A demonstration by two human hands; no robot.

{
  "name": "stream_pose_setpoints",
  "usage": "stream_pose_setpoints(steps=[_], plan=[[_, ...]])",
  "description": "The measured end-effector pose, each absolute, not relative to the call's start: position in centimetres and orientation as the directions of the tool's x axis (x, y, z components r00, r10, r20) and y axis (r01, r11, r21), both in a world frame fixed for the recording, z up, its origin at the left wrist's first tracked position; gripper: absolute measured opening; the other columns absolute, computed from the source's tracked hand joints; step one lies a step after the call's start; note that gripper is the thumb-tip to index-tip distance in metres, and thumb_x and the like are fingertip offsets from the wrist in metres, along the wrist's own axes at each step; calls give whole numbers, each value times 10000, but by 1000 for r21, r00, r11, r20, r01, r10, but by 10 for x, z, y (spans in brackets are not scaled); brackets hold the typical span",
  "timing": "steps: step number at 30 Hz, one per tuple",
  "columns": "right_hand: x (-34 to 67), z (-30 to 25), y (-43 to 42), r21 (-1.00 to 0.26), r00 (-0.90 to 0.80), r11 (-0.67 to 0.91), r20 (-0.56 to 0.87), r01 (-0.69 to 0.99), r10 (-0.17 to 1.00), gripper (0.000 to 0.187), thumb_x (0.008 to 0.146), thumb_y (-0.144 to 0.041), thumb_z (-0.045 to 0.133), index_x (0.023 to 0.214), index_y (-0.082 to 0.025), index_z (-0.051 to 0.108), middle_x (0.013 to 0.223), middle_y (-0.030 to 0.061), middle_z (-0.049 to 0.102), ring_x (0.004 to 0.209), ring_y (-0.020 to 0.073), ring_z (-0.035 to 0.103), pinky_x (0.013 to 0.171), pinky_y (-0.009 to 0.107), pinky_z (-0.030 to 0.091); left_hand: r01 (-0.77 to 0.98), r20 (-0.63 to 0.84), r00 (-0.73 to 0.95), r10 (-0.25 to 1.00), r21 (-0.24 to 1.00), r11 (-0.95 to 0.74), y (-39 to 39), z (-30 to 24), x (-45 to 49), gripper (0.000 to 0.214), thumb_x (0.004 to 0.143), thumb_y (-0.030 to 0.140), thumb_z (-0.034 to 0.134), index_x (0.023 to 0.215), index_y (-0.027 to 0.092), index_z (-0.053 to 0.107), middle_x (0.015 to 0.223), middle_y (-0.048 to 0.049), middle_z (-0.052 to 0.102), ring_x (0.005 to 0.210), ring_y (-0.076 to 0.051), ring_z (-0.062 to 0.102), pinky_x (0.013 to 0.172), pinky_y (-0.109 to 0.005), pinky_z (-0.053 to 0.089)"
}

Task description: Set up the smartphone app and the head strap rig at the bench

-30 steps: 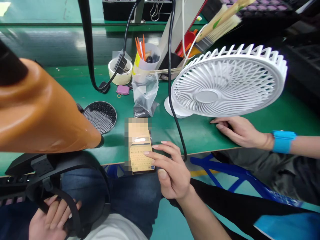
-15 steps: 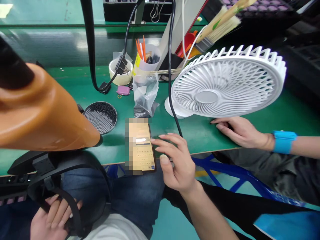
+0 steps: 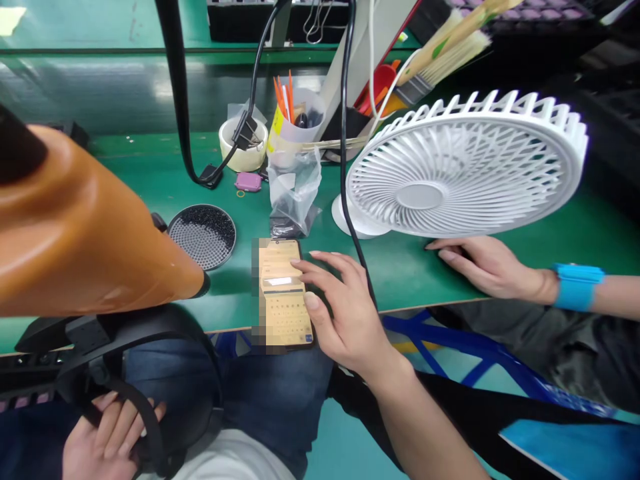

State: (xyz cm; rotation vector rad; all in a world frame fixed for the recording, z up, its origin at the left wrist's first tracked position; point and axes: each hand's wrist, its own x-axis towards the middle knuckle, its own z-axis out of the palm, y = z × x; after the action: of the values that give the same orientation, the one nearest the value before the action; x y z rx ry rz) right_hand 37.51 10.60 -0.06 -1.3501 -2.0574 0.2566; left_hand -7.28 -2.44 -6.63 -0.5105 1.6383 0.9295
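My right hand hovers over a phone lying at the front edge of the green bench. Its fingers are spread, and the index fingertip touches the upper part of the lit screen. My left hand rests low on my lap with its fingers stretched out. A black strap of a black frame crosses over them. A black cable hangs down just beside my right hand.
A white fan stands at right, with another person's hand, blue wristband on its wrist, flat below it. A round black mesh tray, plastic bag, tape roll and pen cup sit behind. A large orange shape fills the left.
My right hand has slid up the phone from its lower half to its upper part. The left hand and the other person's hand have stayed put.
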Motion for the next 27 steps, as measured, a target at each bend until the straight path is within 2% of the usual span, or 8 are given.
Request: stream_pose_setpoints(steps=[6,9,12,16,19,23,27], plan=[[376,-2,104,-538,-217,463,458,705,862,213,1111,-245,542,1303,-225,632,1439,104,746,1422,339,614,1214,601,459,-688,-928,-331,174,363,628,-19,-60,-63,397,879,360,703,587,270,450,501,-5,517,795,-343,787,1127,-680,600],[376,-1,105,-523,-249,465,432,714,867,199,1118,-259,537,1289,-229,634,1441,96,747,1438,345,600,1222,610,445,-718,-925,-346,158,369,590,-19,-56,-57,327,908,319,674,625,269,517,534,1,559,867,-337,804,1179,-690,555],[375,0,110,-496,-278,459,397,737,875,217,1131,-271,529,1318,-226,626,1465,109,733,1473,357,572,1229,627,422,-778,-934,-329,141,352,520,-21,-57,-55,291,943,261,617,659,263,556,524,16,533,939,-319,811,1249,-728,468],[375,0,115,-507,-258,444,396,738,881,262,1131,-278,549,1379,-215,606,1485,126,715,1498,353,552,1236,620,436,-767,-932,-321,170,361,530,-26,-63,-60,325,895,273,673,623,262,495,504,11,494,965,-346,810,1205,-701,520],[376,0,113,-526,-240,447,415,724,877,251,1127,-268,546,1363,-215,614,1475,121,718,1486,344,568,1238,602,453,-782,-938,-310,156,345,519,-26,-63,-62,254,900,259,654,666,259,556,540,10,547,985,-342,810,1231,-711,485],[377,0,109,-521,-254,465,427,716,868,200,1125,-257,537,1296,-227,638,1437,102,747,1452,347,598,1244,611,441,-803,-945,-300,129,323,501,-22,-57,-58,236,921,248,609,688,264,577,495,27,468,880,-320,803,1207,-732,501],[377,-2,111,-501,-251,454,420,737,872,231,1119,-239,544,1329,-215,638,1461,113,738,1468,349,587,1225,617,459,-757,-936,-331,120,339,558,-18,-54,-56,174,878,274,621,707,261,588,575,14,551,918,-342,812,1138,-709,568]])
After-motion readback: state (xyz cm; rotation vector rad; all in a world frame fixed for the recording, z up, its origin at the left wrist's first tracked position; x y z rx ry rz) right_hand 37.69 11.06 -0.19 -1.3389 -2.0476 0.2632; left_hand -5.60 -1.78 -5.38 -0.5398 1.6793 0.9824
